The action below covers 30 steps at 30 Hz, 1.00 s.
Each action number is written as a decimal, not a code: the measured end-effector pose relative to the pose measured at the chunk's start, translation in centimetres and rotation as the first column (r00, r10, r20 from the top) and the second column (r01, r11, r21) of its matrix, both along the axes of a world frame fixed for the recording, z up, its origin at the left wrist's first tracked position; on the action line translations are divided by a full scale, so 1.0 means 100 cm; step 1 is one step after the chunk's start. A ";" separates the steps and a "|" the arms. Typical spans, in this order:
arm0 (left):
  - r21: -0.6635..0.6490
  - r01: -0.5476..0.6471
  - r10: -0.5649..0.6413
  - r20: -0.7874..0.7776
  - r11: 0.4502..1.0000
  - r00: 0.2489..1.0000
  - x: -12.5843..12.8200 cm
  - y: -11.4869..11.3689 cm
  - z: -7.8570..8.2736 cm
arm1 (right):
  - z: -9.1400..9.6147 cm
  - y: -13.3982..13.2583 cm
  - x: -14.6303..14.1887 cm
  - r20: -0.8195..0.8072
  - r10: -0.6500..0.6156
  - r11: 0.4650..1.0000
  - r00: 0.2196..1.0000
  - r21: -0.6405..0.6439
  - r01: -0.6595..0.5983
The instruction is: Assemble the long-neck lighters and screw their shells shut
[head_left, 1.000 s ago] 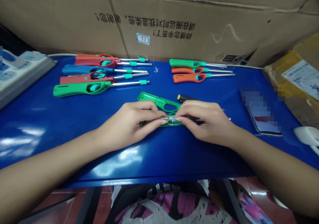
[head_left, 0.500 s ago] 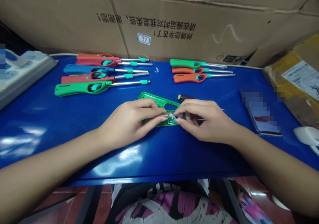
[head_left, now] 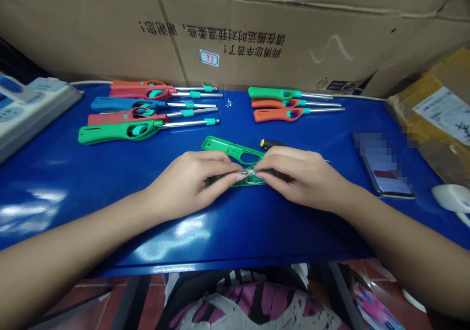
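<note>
My left hand [head_left: 198, 178] pinches one end of a small clear part [head_left: 249, 172], my right hand [head_left: 304, 178] its other end, over a green shell half [head_left: 260, 180]. An uneven pull could, I judge, slip it loose. Just beyond my hands, the other shell half [head_left: 220, 145] and a dark handle [head_left: 273, 144] limit reach; nearer me, the desk [head_left: 257, 242] leaves room before its edge. Farther ahead lie lighters [head_left: 106, 133].

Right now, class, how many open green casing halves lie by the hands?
2. The far half is on the far side of the left hand and right hand; the near half lies beneath them, partly covered. More could be hidden.
</note>
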<state>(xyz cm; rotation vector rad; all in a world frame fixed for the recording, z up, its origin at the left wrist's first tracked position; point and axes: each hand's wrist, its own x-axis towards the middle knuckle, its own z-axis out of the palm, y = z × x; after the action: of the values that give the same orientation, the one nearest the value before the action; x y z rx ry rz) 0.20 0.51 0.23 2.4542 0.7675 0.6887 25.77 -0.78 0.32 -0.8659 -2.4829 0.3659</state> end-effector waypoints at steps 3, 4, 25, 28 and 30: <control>-0.029 -0.015 0.015 0.017 0.999 1.000 0.000 0.001 -0.001 | 0.000 0.000 0.001 0.001 0.001 1.000 1.000 0.007 -0.001; -0.035 -0.016 0.017 0.018 0.999 1.000 0.000 0.001 -0.001 | 0.000 0.000 0.001 -0.002 0.006 1.000 1.000 0.004 -0.006; -0.032 -0.019 0.020 0.042 0.999 0.999 0.003 0.001 0.001 | 0.003 -0.003 -0.001 0.070 -0.025 1.000 0.997 0.015 0.024; -0.046 -0.007 0.009 0.037 0.999 0.999 0.003 0.001 0.001 | 0.003 -0.002 0.000 0.091 -0.031 0.999 0.995 0.045 0.027; -0.049 -0.001 0.003 0.034 0.999 0.999 0.003 0.001 0.001 | 0.003 -0.001 0.001 0.102 -0.031 0.998 0.994 0.055 0.025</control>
<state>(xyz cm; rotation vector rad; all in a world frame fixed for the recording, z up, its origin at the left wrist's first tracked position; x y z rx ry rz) 0.52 0.57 0.32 2.3919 0.7652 0.7021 25.84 -0.90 0.58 -0.9180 -2.5589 0.2498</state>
